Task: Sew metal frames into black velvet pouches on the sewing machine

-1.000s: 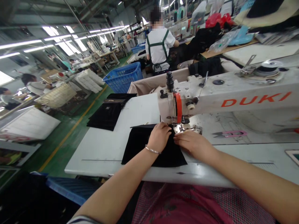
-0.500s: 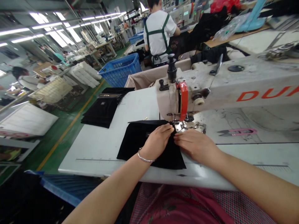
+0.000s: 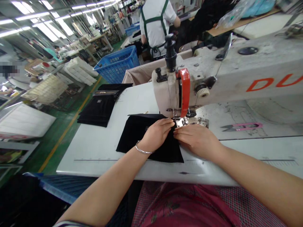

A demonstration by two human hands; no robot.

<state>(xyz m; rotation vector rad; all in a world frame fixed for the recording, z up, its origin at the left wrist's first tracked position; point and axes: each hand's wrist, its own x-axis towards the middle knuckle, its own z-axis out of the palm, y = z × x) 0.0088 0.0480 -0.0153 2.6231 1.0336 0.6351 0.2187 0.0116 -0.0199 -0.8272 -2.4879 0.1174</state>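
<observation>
A black fabric piece (image 3: 132,135) lies on the white machine table, its upper right corner at the needle area of the sewing machine (image 3: 165,91). My left hand (image 3: 157,134) rests on top of the fabric, fingers together and pressed down close to the presser foot. On the fabric's right edge, my right hand (image 3: 197,138) has its fingertips closed against the cloth, just below the metal guide (image 3: 201,122). The fabric corner under the foot is partly hidden by the fingers.
Pink-handled thread snips (image 3: 243,126) lie on the machine bed at the right. A stack of black pieces (image 3: 99,108) sits at the table's left edge. Beyond are a blue basket (image 3: 118,64) and a person in a white shirt (image 3: 155,28). Dark cloth hangs at lower left.
The whole view has shifted, with the machine and table appearing slightly higher. Both hands keep their hold at the fabric's right edge, and the fabric has moved slightly up toward the foot.
</observation>
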